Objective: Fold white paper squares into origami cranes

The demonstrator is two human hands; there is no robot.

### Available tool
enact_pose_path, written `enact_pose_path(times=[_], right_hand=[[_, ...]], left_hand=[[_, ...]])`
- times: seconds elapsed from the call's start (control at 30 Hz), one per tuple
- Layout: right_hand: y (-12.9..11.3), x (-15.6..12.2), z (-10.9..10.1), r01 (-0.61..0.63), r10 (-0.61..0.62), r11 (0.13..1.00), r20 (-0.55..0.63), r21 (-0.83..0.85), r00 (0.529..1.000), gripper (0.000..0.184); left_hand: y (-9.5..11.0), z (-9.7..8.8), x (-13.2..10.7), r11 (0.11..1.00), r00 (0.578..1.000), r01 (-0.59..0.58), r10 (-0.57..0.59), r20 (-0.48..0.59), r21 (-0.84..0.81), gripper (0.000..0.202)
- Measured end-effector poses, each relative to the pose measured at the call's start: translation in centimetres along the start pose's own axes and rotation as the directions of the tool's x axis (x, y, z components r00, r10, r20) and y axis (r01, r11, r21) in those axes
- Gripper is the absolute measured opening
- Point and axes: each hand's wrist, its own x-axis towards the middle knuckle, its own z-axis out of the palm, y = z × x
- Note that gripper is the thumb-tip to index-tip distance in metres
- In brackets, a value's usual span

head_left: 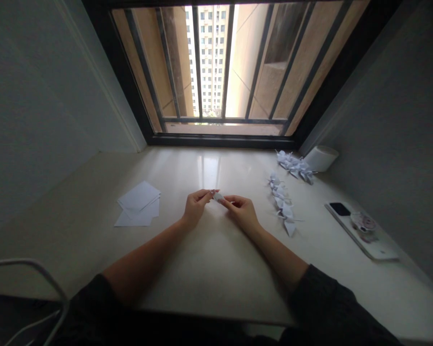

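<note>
Centrally, above a pale tabletop (209,269) beneath a barred window (212,141), a person's two hands meet around a small white folded paper (219,196). The left hand (196,207) pinches its left end between thumb and finger; the right hand (242,210) grips the other end the same way, probably because something so small needs steadying from both sides. Its exact folds are too small to tell.

To the left lie overlapping white sheets (139,199), seemingly kept within easy reach. To the right, a row of pointed paper figures (283,204) runs away from the viewer, with a second cluster (294,166) near a white roll (321,158), likely grouped there to stay uncrushed by the forearms. A phone (341,228) lies along the right wall, apparently set aside.
</note>
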Motion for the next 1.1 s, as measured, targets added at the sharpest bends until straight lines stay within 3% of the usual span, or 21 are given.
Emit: enact_pose_path(times=[0.23, 0.43, 0.63, 1.0, 1.1], right_hand=[[0.30, 0.39, 0.08, 0.032, -0.032, 0.999, -0.009, 0.001, 0.999, 0.038], [0.44, 0.67, 0.10, 0.114, -0.116, 0.993, -0.098, -0.018, 0.988, 0.032], [-0.24, 0.35, 0.11, 0.163, -0.169, 0.984, -0.086, -0.073, 0.982, 0.028], [-0.18, 0.01, 0.63, 0.185, -0.190, 0.979, -0.062, -0.089, 0.980, 0.031], [-0.06, 0.04, 0.73, 0.161, -0.165, 0.985, -0.072, -0.060, 0.984, 0.029]], left_hand=[[-0.21, -0.05, 0.05, 1.000, 1.000, 0.017, -0.017, -0.026, -0.004, 0.037], [-0.58, 0.26, 0.09, 0.998, 0.998, -0.007, 0.003, 0.070, 0.067, 0.043], [-0.76, 0.48, -0.02, 0.984, 0.987, -0.062, 0.035, 0.158, 0.169, 0.036], [-0.34, 0.33, 0.11, 0.996, 0.999, -0.032, 0.029, 0.039, 0.080, 0.024], [-0.31, 0.42, 0.13, 0.997, 0.999, -0.019, 0.015, 0.052, 0.081, 0.023]])
